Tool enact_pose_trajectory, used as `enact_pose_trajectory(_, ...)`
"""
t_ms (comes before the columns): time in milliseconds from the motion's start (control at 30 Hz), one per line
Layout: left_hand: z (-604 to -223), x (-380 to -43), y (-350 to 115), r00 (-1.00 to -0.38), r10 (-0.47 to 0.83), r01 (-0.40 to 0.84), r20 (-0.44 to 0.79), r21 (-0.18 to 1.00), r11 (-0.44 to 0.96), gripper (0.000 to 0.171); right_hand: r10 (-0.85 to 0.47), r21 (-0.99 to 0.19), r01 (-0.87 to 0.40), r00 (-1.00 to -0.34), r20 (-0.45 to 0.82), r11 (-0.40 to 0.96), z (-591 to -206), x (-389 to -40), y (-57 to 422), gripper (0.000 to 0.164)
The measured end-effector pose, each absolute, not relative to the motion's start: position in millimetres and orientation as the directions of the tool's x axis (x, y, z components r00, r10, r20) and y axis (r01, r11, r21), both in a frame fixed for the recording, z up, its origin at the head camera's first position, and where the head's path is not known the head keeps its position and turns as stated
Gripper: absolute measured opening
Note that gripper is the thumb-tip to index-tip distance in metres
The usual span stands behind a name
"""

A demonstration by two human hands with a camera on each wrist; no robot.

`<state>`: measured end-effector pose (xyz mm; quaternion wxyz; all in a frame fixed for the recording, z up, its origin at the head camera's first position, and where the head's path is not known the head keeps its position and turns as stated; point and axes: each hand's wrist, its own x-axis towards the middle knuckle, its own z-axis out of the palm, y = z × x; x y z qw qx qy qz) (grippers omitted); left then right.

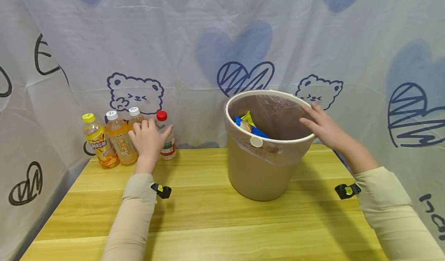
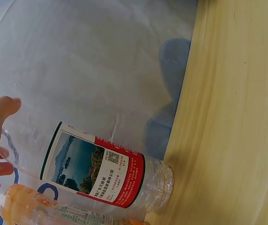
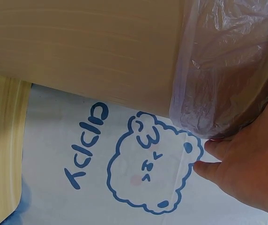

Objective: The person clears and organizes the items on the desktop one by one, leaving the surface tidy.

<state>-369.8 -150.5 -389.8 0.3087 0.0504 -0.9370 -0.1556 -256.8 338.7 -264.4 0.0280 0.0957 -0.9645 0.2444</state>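
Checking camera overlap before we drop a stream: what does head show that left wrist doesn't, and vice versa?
Head only: the bin, the blue packet inside it, the right hand and a yellow cap.

Left wrist only: the landscape picture and QR code on the clear bottle.

Both: that clear bottle, the left hand, at least one orange-tinted bottle, the wooden tabletop and the curtain.
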Motion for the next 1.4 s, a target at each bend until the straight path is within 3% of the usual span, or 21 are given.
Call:
enact_pose_trajectory(200, -391.7, -365.9, -148.2, -0.780, -0.137, 0.056, 0.610, 0.288, 0.956, 0.072, -0.164, -0.463, -0.188, -0.982, 0.093, 0.866, -264.7, -256.8, 338.9, 0.066)
enact_pose_trajectory(467, -395.1, -362.1, -142.1, -0.696, -0.078, 0.149, 0.714, 0.251, 0.957, 0.063, -0.160, -0.464, -0.188, -0.982, 0.101, 0.866, -265.9, -256.3, 339.4, 0.067)
enact_pose_trajectory(1400, -382.7, -340.9, -113.5, -0.569, 0.022, 0.258, 0.822, 0.153, 0.954, 0.067, -0.162, -0.468, -0.188, -0.982, 0.095, 0.863, -264.8, -257.3, 338.3, 0.066)
